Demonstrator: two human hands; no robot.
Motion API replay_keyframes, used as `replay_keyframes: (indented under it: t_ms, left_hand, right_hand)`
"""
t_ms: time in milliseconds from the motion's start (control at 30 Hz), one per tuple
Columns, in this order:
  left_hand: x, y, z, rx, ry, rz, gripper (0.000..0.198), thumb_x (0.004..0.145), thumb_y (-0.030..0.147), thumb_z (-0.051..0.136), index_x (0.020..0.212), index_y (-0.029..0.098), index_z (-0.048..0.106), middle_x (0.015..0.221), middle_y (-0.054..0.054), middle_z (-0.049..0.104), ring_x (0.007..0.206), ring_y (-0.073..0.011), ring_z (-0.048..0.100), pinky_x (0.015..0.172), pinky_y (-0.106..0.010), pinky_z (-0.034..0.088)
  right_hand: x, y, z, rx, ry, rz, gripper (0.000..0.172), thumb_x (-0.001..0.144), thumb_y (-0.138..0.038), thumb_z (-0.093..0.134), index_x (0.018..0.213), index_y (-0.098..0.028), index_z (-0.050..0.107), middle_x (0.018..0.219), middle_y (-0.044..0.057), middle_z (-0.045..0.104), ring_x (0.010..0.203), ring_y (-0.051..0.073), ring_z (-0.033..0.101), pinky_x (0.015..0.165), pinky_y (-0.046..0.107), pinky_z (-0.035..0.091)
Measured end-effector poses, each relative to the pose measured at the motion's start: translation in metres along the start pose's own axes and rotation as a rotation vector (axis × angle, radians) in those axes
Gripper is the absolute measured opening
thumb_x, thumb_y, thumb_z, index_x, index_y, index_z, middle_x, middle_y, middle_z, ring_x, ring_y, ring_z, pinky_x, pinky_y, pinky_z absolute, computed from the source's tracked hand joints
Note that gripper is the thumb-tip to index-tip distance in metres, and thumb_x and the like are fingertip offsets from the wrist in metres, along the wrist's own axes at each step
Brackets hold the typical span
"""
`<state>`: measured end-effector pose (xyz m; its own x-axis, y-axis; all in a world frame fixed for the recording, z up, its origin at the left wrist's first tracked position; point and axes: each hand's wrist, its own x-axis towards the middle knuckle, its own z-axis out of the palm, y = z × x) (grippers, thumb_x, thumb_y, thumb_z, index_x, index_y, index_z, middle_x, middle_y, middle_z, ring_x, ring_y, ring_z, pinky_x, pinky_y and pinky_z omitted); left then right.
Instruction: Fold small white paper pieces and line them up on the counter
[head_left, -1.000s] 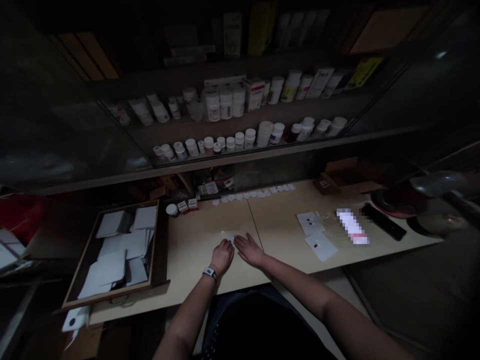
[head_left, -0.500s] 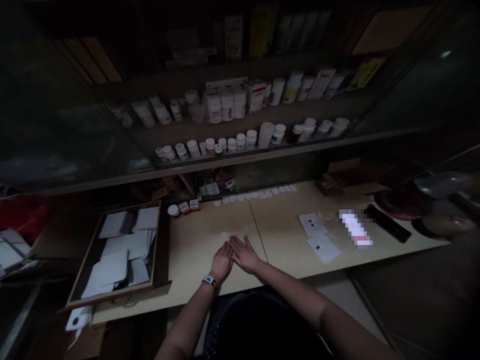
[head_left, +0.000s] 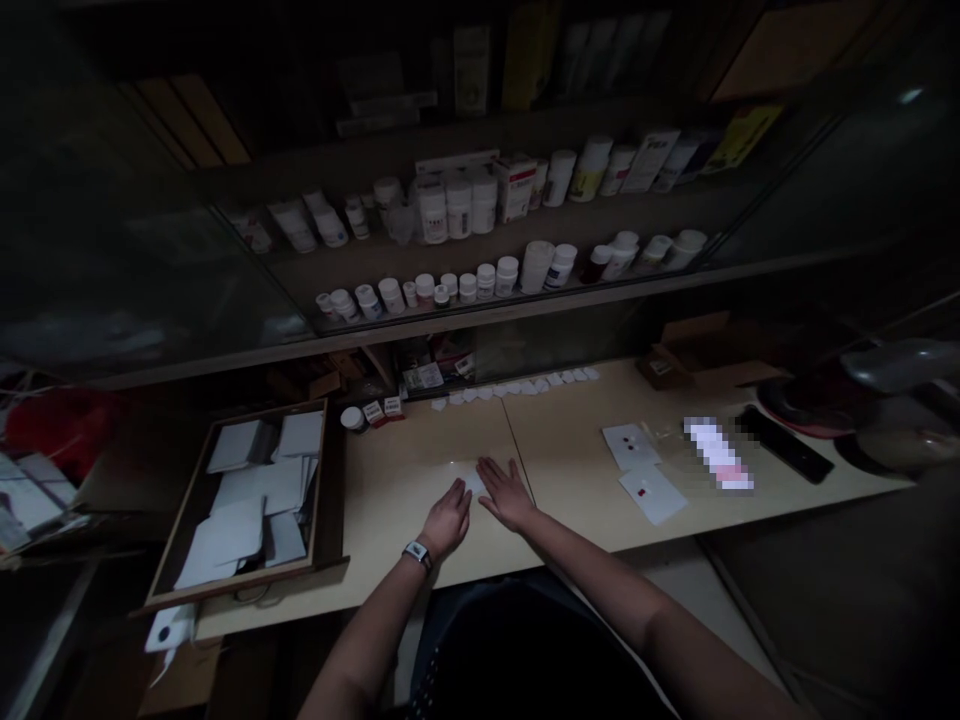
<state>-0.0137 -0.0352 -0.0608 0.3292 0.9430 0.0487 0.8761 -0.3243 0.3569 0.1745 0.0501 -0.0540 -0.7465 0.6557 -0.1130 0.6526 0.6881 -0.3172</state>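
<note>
My right hand [head_left: 507, 494] lies flat on the pale tabletop, fingers stretched out and thumb apart. To its left, my left hand [head_left: 448, 518] also rests on the table with its fingers extended. Between the fingertips of both hands is a small white piece of paper [head_left: 472, 481], partly covered by them. Along the back of the table runs a row of small folded white paper packets [head_left: 517, 388]. Two white paper sheets, an upper one [head_left: 613, 452] and a lower one [head_left: 664, 496], lie to the right, each bearing small dark red bits.
At left stands a wooden drawer [head_left: 324, 500] with stacked white papers. A white bottle [head_left: 352, 419] and small boxes [head_left: 392, 407] sit near the back. Rightward are a black phone-like object [head_left: 791, 446] and an open cardboard box [head_left: 667, 368]. Shelves above hold several medicine bottles [head_left: 537, 266].
My hands have moved apart from touching each other, the right one shifting to the right. The small white paper between them has come into sight. The camera view has shifted slightly.
</note>
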Motion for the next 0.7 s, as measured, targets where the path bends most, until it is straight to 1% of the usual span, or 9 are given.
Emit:
replay_keyframes:
  t_ms: [33,100,200,267,300,400,467,600,700]
  left_hand:
    - [0.000,-0.001,0.000,-0.001,-0.005,0.008,0.044,0.085,0.015,0.043,0.128,0.013,0.047,0.136,-0.018,0.046,0.132,-0.0268,0.036,0.102,-0.045,0.043]
    - [0.000,-0.002,0.002,0.008,-0.007,0.026,0.043,0.086,0.016,0.042,0.128,0.013,0.047,0.136,-0.018,0.046,0.131,-0.0269,0.038,0.101,-0.044,0.043]
    - [0.000,-0.003,0.004,0.050,-0.010,0.050,0.042,0.087,0.016,0.041,0.129,0.011,0.046,0.134,-0.020,0.047,0.130,-0.0274,0.038,0.101,-0.045,0.042]
    - [-0.001,-0.002,0.005,0.082,-0.031,0.067,0.043,0.087,0.014,0.040,0.129,0.010,0.045,0.134,-0.020,0.047,0.131,-0.0273,0.038,0.102,-0.045,0.041]
    - [-0.002,-0.001,0.005,0.099,-0.047,0.072,0.044,0.086,0.013,0.039,0.130,0.010,0.044,0.134,-0.020,0.048,0.131,-0.0270,0.038,0.102,-0.045,0.040]
    - [-0.003,0.002,0.006,0.146,-0.097,0.070,0.047,0.085,0.011,0.038,0.132,0.011,0.042,0.135,-0.020,0.047,0.132,-0.0267,0.036,0.102,-0.045,0.039]
    - [-0.004,0.005,0.005,0.174,-0.124,0.063,0.049,0.084,0.010,0.038,0.133,0.011,0.040,0.135,-0.021,0.046,0.132,-0.0273,0.036,0.102,-0.045,0.038]
    - [-0.005,0.010,0.005,0.219,-0.149,0.053,0.054,0.081,0.007,0.038,0.135,0.010,0.038,0.137,-0.022,0.044,0.133,-0.0292,0.033,0.101,-0.046,0.038]
    - [-0.007,0.013,0.005,0.240,-0.158,0.047,0.056,0.081,0.007,0.037,0.136,0.009,0.036,0.138,-0.022,0.043,0.134,-0.0297,0.033,0.101,-0.045,0.037]
  right_hand:
    - [0.001,0.000,-0.002,0.011,0.005,0.017,0.056,0.095,-0.041,0.033,0.145,-0.018,0.027,0.149,0.014,0.029,0.139,0.027,0.019,0.109,0.058,0.007]
    - [0.007,-0.001,-0.009,0.060,0.030,0.082,0.049,0.095,-0.035,0.033,0.142,-0.019,0.035,0.145,0.012,0.038,0.134,0.025,0.028,0.109,0.050,0.016]
    - [0.022,-0.004,-0.023,0.156,0.072,0.192,0.039,0.093,-0.026,0.038,0.129,-0.018,0.052,0.128,0.011,0.055,0.117,0.022,0.046,0.099,0.037,0.033]
    - [0.035,-0.007,-0.033,0.183,0.035,0.180,0.030,0.090,-0.025,0.045,0.113,-0.018,0.063,0.114,0.009,0.062,0.107,0.021,0.052,0.093,0.032,0.037]
    - [0.041,-0.009,-0.038,0.178,0.015,0.172,0.027,0.088,-0.025,0.049,0.108,-0.017,0.066,0.110,0.009,0.063,0.105,0.021,0.053,0.092,0.031,0.038]
    - [0.056,-0.016,-0.050,0.122,-0.096,0.184,0.021,0.084,-0.022,0.054,0.097,-0.016,0.069,0.107,0.010,0.064,0.104,0.022,0.054,0.089,0.029,0.039]
    - [0.063,-0.021,-0.054,0.085,-0.168,0.204,0.020,0.081,-0.019,0.055,0.094,-0.015,0.070,0.106,0.012,0.065,0.104,0.024,0.056,0.088,0.029,0.040]
    - [0.072,-0.025,-0.055,0.058,-0.248,0.239,0.023,0.078,-0.020,0.058,0.096,-0.012,0.071,0.101,0.017,0.068,0.097,0.027,0.061,0.082,0.031,0.044]
    - [0.077,-0.024,-0.055,0.060,-0.309,0.261,0.026,0.077,-0.021,0.061,0.099,-0.014,0.071,0.096,0.015,0.070,0.089,0.026,0.065,0.075,0.029,0.046]
